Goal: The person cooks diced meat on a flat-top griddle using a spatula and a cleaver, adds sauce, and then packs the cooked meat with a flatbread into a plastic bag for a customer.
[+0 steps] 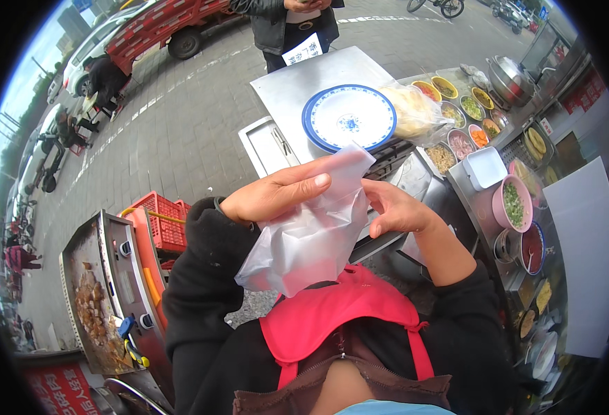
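A thin translucent plastic bag (320, 244) hangs crumpled between my hands, above my red apron. My left hand (283, 192) lies along its upper part, thumb on top, gripping it. My right hand (400, 207) is at the bag's right edge with fingers curved; whether the fingertips pinch the plastic is hard to tell. Just beyond the bag, stacked white plates with blue rims (350, 118) stand on a steel cart top (283, 83). To their right a clear bag of pale flat food (413, 111) touches the plates.
At right, a counter holds bowls of chopped ingredients (460, 144), a white tray (485, 167), a pink bowl of chopped greens (512, 203) and a bowl of red sauce (533, 248). A griddle with browned food (94, 311) stands at left, beside a red crate (161, 223). A person (268, 26) stands beyond the cart.
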Demonstrator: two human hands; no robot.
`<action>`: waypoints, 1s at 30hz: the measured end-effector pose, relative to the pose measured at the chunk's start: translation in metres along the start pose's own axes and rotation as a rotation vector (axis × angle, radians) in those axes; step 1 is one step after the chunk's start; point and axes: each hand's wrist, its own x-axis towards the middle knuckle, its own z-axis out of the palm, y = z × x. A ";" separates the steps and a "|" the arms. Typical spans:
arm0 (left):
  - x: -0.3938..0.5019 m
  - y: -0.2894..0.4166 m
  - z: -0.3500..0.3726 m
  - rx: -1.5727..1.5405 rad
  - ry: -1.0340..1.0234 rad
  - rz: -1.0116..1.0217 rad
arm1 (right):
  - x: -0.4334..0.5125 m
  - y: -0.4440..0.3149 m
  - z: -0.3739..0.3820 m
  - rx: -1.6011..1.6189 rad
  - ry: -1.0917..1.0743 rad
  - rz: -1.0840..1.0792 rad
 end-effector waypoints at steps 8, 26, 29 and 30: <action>0.035 0.008 0.002 0.370 0.017 -0.203 | -0.021 0.009 -0.013 0.012 0.281 0.022; 0.008 -0.092 0.075 0.256 0.512 -0.062 | -0.027 0.039 -0.002 0.020 0.450 0.152; 0.007 -0.099 0.074 0.130 0.494 -0.127 | -0.024 0.050 0.000 0.012 0.474 0.098; 0.006 -0.100 0.074 0.078 0.502 -0.146 | -0.023 0.053 0.002 0.003 0.480 0.069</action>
